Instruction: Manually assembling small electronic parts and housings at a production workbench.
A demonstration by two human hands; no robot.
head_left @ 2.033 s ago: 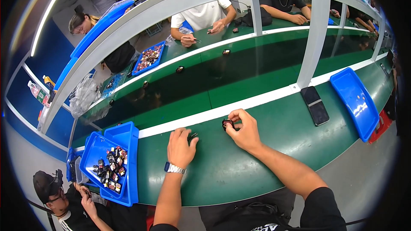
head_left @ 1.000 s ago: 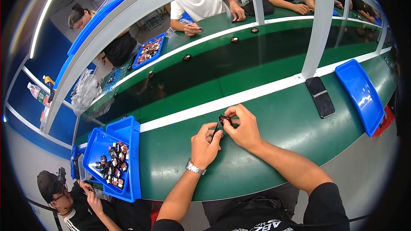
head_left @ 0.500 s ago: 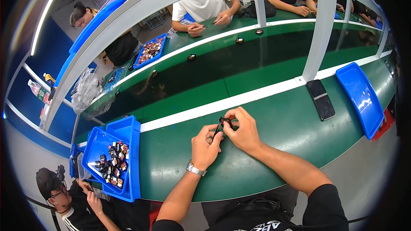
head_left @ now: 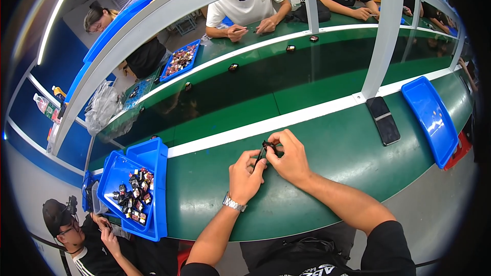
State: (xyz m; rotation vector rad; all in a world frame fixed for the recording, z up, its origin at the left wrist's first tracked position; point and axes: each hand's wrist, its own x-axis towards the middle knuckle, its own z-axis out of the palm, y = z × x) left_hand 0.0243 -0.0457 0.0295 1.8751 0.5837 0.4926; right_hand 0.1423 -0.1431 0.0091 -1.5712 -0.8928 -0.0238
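Over the green worktop, my left hand [head_left: 245,176] and my right hand [head_left: 290,158] meet fingertip to fingertip. Both are closed on a small black part [head_left: 265,144], whose exact kind is too small to make out. A thin dark length runs from it down between my left thumb and fingers. My right thumb and fingers pinch its upper end, and they hide much of it. Left of my hands, a blue tray [head_left: 109,174] holds several small black parts [head_left: 136,199] with pale and reddish faces, resting on another blue tray.
Beyond a white rail [head_left: 266,125], small black parts [head_left: 233,67] lie spaced along a green conveyor belt [head_left: 215,110]. A dark phone-like device [head_left: 383,120] and a blue tray [head_left: 432,122] lie to the right. Grey posts [head_left: 381,46] rise from the rail. Co-workers sit opposite and at lower left.
The parts on the conveyor belt have shifted slightly to the right. My hands keep nearly the same place and grip.
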